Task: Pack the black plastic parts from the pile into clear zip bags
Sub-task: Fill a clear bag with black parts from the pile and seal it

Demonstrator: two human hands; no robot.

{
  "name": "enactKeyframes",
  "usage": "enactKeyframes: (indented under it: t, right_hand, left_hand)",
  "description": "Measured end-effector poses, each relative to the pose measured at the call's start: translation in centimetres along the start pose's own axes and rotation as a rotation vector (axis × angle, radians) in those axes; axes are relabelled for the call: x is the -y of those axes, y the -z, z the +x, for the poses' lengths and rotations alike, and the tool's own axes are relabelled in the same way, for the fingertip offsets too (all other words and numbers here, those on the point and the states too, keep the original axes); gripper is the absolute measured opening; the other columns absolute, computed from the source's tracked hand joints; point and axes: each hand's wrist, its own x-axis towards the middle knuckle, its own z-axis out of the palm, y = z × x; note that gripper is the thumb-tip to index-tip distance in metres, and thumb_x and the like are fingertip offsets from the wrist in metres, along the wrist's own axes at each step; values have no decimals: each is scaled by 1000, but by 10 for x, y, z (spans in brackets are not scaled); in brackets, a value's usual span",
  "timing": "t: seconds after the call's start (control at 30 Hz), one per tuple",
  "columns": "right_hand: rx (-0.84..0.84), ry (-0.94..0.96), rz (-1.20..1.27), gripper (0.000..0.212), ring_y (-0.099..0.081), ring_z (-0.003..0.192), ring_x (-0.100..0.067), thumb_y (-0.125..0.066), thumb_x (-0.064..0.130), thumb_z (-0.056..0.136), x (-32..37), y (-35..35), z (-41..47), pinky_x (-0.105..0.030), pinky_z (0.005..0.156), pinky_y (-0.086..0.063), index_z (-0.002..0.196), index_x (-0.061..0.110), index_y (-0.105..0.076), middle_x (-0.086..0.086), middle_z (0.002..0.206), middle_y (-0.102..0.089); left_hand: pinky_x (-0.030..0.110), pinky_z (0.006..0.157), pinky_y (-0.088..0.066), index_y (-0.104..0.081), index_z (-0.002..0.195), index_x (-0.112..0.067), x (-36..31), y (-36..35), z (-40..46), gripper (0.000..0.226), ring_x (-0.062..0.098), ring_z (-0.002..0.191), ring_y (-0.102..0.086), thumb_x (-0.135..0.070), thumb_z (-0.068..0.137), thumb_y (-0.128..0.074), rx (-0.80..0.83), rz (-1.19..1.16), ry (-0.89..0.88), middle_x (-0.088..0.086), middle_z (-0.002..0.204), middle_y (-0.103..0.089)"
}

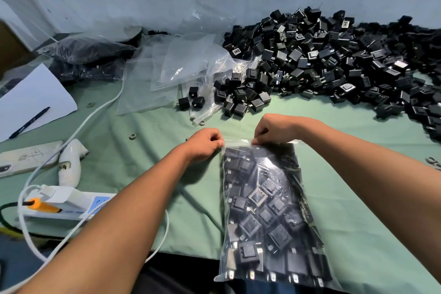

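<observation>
**Sealing a full bag at the zip strip**

Green cloth covers the table (133, 126), with a scuffed pale sheet hung behind it. From the head camera, a clear zip bag (269, 212) lies near the front edge, packed full of black parts. Both hands are at its top edge: the left hand (205, 144) pinches the left corner of the zip strip, and the right hand (274, 129) pinches the strip further along, fingers curled on the plastic. To close it well, I judge the strip should be kept taut and flat while the fingers press along its whole length, with no part caught in the seam.

Loose parts lie in a big pile (334, 59) at the far right. Empty bags (167, 67) are heaped beside it, one with a few parts on it. Further left lies a filled bag (88, 51), near a sheet of paper (33, 98) and a pen (29, 123).
</observation>
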Motion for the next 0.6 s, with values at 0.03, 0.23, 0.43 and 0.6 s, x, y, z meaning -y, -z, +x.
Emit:
enactKeyframes:
  t: [0.03, 0.23, 0.43, 0.6]
  right_hand:
    - [9, -3, 2, 23, -66, 79, -17, -71, 40, 96, -2, 1, -1, -31, 74, -52, 92, 19, -79, 4, 87, -77]
    - [1, -1, 16, 25, -60, 73, -13, -70, 40, 96, -6, 1, -6, -29, 70, -48, 92, 17, -78, 1, 86, -76]
    - [-36, -28, 4, 29, -54, 67, -14, -70, 40, 96, -24, 1, -20, -28, 65, -45, 85, 14, -75, -3, 79, -72]
    - [-77, -74, -19, 42, -47, 56, -11, -69, 47, 95, -38, -1, -28, -26, 56, -40, 66, 18, -65, 9, 57, -57]
  left_hand:
    - [31, 79, -42, -61, 76, -20, -1, 0, 0, 26, 12, 73, -52, -11, 100, -62, 2, 1, 2, -4, 75, -60]
    - [31, 77, -43, -61, 77, -20, -3, -1, -2, 25, 15, 76, -52, -12, 101, -61, 1, 20, 6, -4, 76, -61]
    - [32, 79, -43, -61, 80, -18, -10, -1, -3, 22, 17, 78, -52, -13, 101, -60, 21, 53, 24, -2, 78, -60]
    - [33, 78, -42, -56, 80, -17, -22, -6, -4, 23, 18, 81, -51, -14, 102, -56, 8, 175, 58, -1, 82, -58]
